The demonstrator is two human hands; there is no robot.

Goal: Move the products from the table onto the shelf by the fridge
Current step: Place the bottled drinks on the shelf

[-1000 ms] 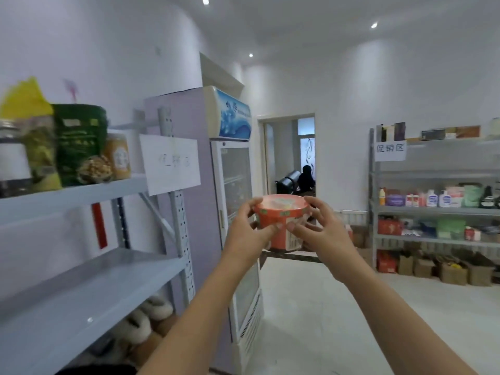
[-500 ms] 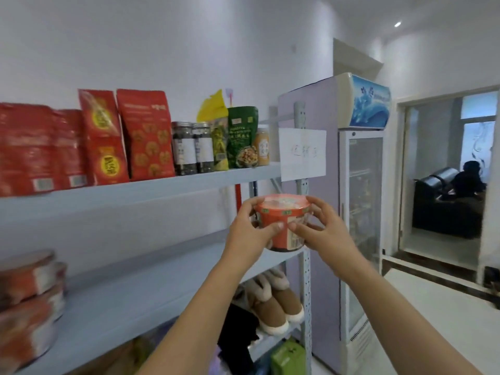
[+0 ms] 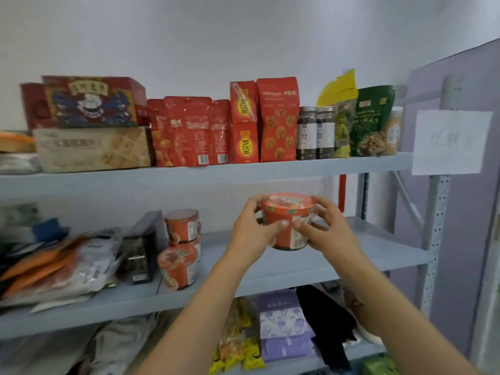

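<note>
**Item in hand:** orange noodle cup, lid up, upright. You are holding it in the air in front of the grey shelf unit. It is hanging over the bare right part of the middle board and under the upper board, touching neither.

**Left hand:** you are gripping the cup's left side. Your fingers are curling over the lid's rim at the back, and your thumb is pressing across the front wall, pointing right. Your forearm is rising from the lower centre of the view.

**Right hand:** you are gripping the right side in mirror fashion. Your fingers are wrapping the rim and your thumb is lying on the label, its tip just beside the left thumb's tip.

**Middle board, stock:** matching cups are standing stacked two high, left of the held cup. A dark box is standing beside them. Slumping bags, blurred, are lying at the far left.

**Upper board, stock, left to right:**
- a printed red box on a pale carton
- red pouches
- two dark jars
- a yellow pouch and a green pouch

**Lower board:** purple packs, with yellow sachets beside them.

**Right edge:** a white paper sign is hanging at the upright post, with the lilac fridge side behind it.
</note>
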